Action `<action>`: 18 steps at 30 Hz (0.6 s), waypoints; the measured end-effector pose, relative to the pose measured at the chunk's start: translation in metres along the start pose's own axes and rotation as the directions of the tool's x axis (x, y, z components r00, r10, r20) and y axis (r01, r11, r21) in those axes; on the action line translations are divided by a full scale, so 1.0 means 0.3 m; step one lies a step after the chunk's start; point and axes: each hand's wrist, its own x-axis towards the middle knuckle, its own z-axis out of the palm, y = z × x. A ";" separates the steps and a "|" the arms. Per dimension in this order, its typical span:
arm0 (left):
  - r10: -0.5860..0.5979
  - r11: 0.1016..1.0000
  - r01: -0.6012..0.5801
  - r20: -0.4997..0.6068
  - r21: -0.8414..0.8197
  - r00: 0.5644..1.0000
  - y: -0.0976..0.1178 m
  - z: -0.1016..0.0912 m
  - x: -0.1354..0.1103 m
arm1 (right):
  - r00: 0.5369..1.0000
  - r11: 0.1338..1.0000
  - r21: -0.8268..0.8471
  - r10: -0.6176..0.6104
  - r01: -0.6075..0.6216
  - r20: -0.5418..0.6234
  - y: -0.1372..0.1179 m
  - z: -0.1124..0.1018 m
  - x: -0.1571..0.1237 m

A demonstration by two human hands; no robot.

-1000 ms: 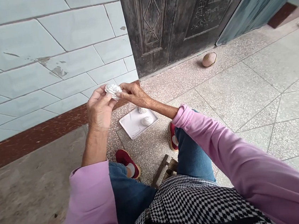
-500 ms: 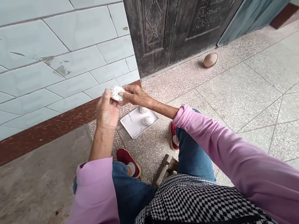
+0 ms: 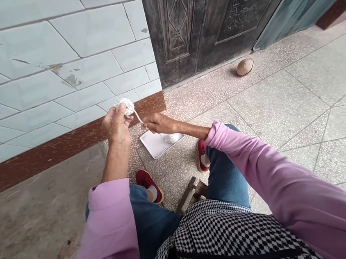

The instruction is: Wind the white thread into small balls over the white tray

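Note:
My left hand is raised in front of me, fingers closed round a small white ball of thread. A strand of white thread runs from the ball down to my right hand, which pinches its end. Below my right hand, a white tray lies on the floor with another white thread ball on it. I sit on a low wooden stool, in red shoes.
A pale tiled wall with a red-brown base strip stands to the left. A dark carved metal door is ahead. A small round tan object lies on the speckled floor by the door.
My hands were together on the ball; now my right hand has pulled down and away, drawing a strand out. My left hand moved slightly left with the ball.

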 end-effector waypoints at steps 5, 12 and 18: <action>-0.022 0.991 0.016 0.050 0.132 0.998 0.019 0.023 -0.024 | 0.981 0.980 -0.055 -0.191 0.190 -0.014 -0.047 -0.071 -0.015; -0.178 0.984 0.154 0.421 0.091 0.889 0.118 0.064 -0.116 | 0.949 0.997 -0.025 -0.082 0.078 -0.305 -0.015 -0.238 0.057; -0.136 0.978 0.174 0.278 -0.115 0.951 0.122 0.073 -0.082 | 0.985 0.984 -0.174 -0.062 0.034 -0.160 -0.022 -0.148 0.015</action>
